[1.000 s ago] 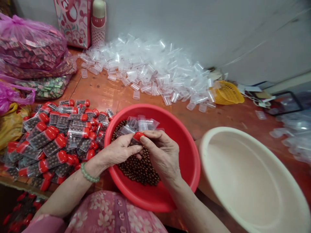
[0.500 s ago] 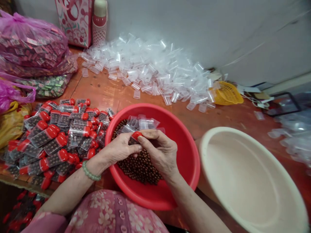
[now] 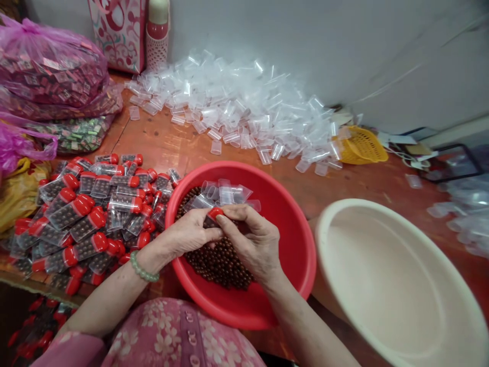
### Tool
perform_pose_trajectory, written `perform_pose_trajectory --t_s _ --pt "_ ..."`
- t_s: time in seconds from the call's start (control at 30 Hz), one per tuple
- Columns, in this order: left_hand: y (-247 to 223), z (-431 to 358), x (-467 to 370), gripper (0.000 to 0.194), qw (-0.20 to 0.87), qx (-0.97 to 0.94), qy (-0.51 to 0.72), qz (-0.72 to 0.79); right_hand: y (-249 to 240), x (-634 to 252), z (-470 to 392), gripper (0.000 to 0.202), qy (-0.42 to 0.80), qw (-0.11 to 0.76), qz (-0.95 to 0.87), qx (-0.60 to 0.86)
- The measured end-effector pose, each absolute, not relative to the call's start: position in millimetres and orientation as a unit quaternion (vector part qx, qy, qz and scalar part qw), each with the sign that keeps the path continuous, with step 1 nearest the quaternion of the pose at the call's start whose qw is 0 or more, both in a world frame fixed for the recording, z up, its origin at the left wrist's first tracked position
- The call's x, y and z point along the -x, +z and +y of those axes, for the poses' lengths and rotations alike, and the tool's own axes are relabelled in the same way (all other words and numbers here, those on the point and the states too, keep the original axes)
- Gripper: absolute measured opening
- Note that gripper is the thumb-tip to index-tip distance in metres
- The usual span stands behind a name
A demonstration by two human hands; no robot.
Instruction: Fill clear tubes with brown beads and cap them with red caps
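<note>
Over a red basin (image 3: 298,239) my two hands meet on one small clear container with a red cap (image 3: 216,211). My left hand (image 3: 193,232) is closed round its body, which is mostly hidden by the fingers. At the cap, the thumb and fingers of my right hand (image 3: 252,239) are pinched on the red plastic. Below them dark brown round beads (image 3: 219,267) fill part of the basin. Several clear empty containers (image 3: 225,193) lie on the beads at the far side.
Capped containers full of beads (image 3: 91,214) are heaped at the left. Clear empty containers (image 3: 237,112) pile along the wall, beside a yellow basket (image 3: 364,145). A cream basin (image 3: 382,270) stands at the right. Pink plastic bags (image 3: 49,71) and a flask (image 3: 157,38) are at the back left.
The view has shifted very slightly. Both hands stay at the same container, with the right hand's fingers still at the red cap.
</note>
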State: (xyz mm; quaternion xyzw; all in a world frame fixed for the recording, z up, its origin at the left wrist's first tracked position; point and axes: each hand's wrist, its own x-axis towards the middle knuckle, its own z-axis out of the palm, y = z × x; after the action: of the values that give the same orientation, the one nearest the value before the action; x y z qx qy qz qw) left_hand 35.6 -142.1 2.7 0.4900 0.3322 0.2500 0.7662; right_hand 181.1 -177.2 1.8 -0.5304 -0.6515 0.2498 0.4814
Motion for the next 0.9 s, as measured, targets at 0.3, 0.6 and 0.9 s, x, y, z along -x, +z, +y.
perform_pose_trajectory --t_s 0.3,0.6,0.9 --pt "-2.6 -145.1 -37.9 0.019 0.734 -0.528 0.265 0.335 3.8 -189.7 -177.9 0.006 0.296 0.460 -0.654 0.522" --pt "-2.6 -142.8 -36.5 0.004 0.784 -0.494 0.191 0.325 12.8 -195.1 -178.4 0.008 0.320 0.422 -0.673 0.517" --pt "-3.5 -142.8 -38.9 0.010 0.739 -0.526 0.219 0.359 10.8 -195.1 -174.2 0.004 0.279 0.405 -0.703 0.513"
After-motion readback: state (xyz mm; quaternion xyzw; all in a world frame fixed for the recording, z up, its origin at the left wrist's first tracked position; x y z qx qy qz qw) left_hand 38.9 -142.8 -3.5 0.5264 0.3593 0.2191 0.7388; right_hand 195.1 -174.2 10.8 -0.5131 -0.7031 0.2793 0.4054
